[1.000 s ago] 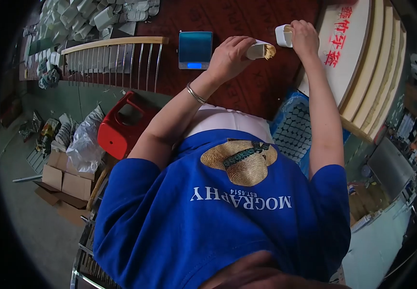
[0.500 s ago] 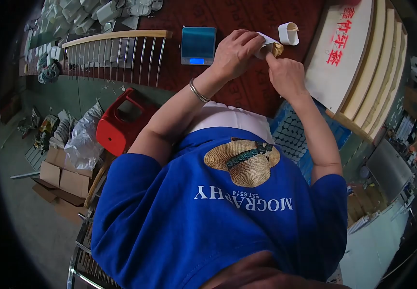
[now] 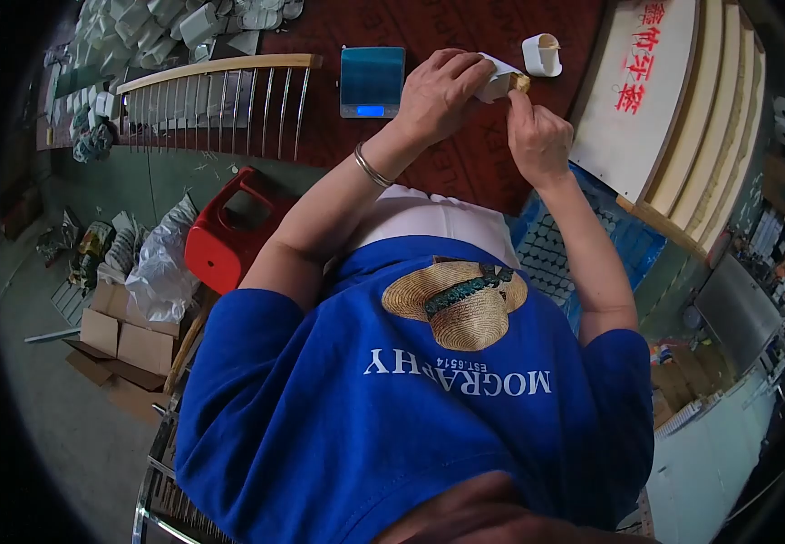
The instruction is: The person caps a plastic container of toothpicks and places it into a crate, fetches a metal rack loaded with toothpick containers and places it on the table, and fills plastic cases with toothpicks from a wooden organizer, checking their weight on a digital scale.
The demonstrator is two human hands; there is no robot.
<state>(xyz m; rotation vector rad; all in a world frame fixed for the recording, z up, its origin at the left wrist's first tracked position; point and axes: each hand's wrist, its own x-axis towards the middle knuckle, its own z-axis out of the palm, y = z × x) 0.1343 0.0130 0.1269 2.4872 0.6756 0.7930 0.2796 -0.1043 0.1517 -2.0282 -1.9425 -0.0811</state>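
Note:
My left hand (image 3: 442, 95) is wrapped round a white container (image 3: 494, 80), which lies tilted with its open end to the right. Light wooden sticks (image 3: 521, 82) show in a bundle at that opening. The index finger of my right hand (image 3: 537, 140) reaches up to the stick ends, its other fingers curled; whether it pinches anything is too small to tell. A white cap (image 3: 541, 56) rests on the red-brown table (image 3: 447, 23), just beyond my right hand. To the left of my left hand lies a scale (image 3: 372, 82) with a lit blue display.
White containers (image 3: 139, 32) are piled at the back left, near a wooden-topped rack with metal rods (image 3: 220, 66). Curved boards (image 3: 637, 100) with red characters stand at the right. A blue crate (image 3: 624, 236), a red stool (image 3: 220, 249) and cardboard boxes (image 3: 143, 344) are lower down.
My right hand has let go of the white cap, which now rests on the table, and has moved down and left to the stick ends. My left hand still holds the container.

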